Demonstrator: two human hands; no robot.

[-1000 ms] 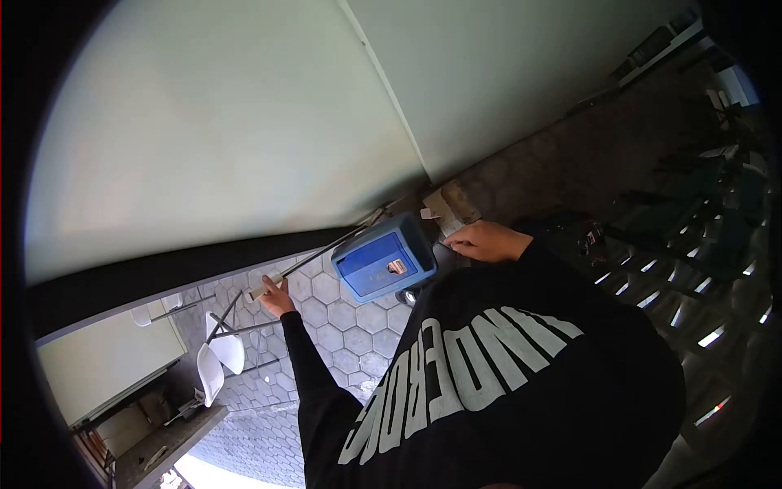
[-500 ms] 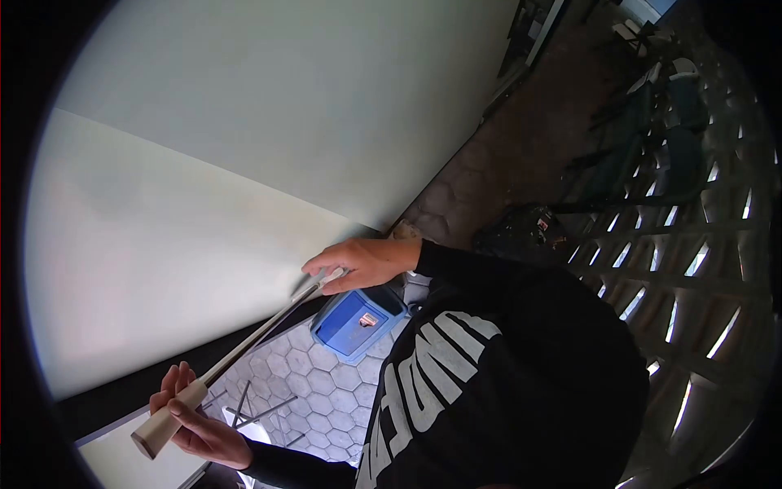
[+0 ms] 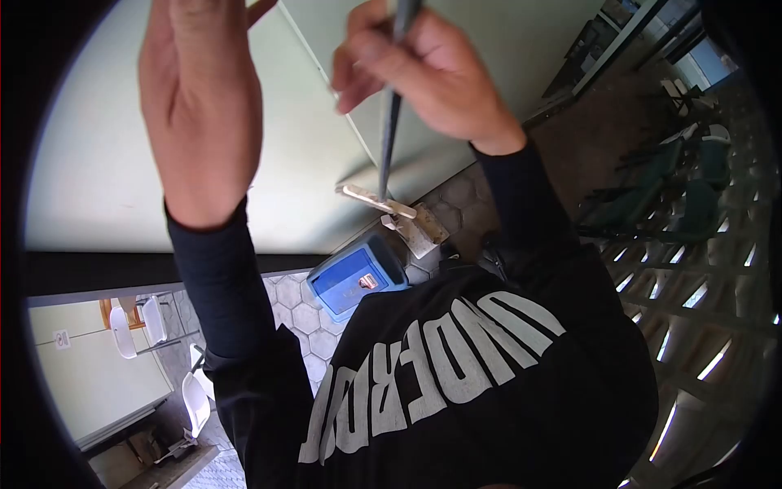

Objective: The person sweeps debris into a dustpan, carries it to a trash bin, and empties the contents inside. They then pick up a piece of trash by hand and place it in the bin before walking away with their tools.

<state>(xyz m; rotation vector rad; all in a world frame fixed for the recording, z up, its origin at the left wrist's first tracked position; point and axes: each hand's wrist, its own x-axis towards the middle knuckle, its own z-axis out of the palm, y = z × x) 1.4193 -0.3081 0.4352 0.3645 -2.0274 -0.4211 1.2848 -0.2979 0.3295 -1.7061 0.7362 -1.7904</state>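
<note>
My right hand [image 3: 440, 73] is closed around a thin dark pole [image 3: 391, 130] near the top centre. The pole runs down to a narrow, flat, pale head [image 3: 379, 201], beside the large pale panel [image 3: 301, 163]. My left hand [image 3: 204, 57] is raised at the upper left, back towards the camera. Most of its fingers are cut off by the frame's top edge, so what it holds, if anything, is hidden.
A blue bin [image 3: 350, 281] stands on the hexagonal tiles below the panel, near a worn pale object [image 3: 425, 232]. White chairs [image 3: 124, 332] are at the lower left, dark green chairs [image 3: 652, 183] at the right, beside an openwork wall [image 3: 700, 326].
Both hands have moved up, the left very near the camera. The pole has swung from a diagonal to nearly upright in view, with its flat head now showing at the lower end.
</note>
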